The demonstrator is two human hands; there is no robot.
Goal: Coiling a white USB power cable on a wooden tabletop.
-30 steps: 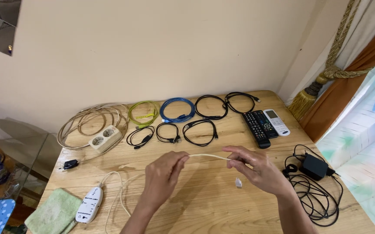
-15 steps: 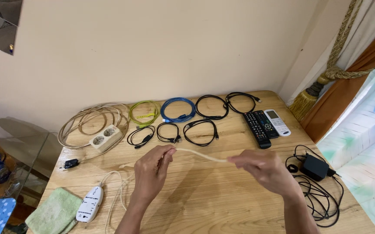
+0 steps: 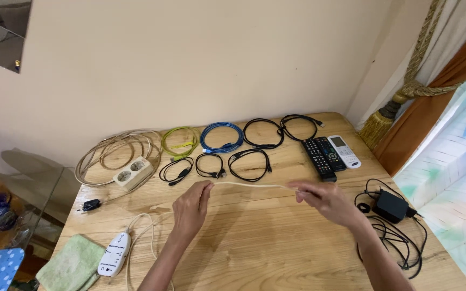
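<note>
The left hand (image 3: 190, 207) and the right hand (image 3: 327, 202) hold a thin cream cable (image 3: 252, 185) stretched nearly straight between them, above the middle of the wooden bench (image 3: 265, 248). The left fingers (image 3: 205, 188) are pinched together on the cable's left part; the right fingers (image 3: 300, 188) are pinched on its right end. From the left hand the cable falls to the bench and loops to the near left, where it meets a white oval adapter (image 3: 114, 253). A green cloth (image 3: 68, 267) lies just left of the adapter, at the near-left corner.

Along the far side of the bench coiled cables lie in rows: a large beige coil (image 3: 115, 144) with a white double socket (image 3: 132, 173) resting on it, a green coil (image 3: 179, 141), a blue coil (image 3: 221, 137), and two black coils (image 3: 263, 133) (image 3: 299, 126) to the right. Nearer, just beyond the hands, three smaller black coils (image 3: 175, 170) (image 3: 210, 165) (image 3: 249, 164) lie side by side. A small black plug (image 3: 90, 205) sits near the left edge.

To the right of the coils a black remote (image 3: 319, 158) and a white remote (image 3: 344, 151) lie side by side. At the right edge, just beyond the right hand, a black power brick (image 3: 391, 206) sits on its loose black cord (image 3: 400, 248).
</note>
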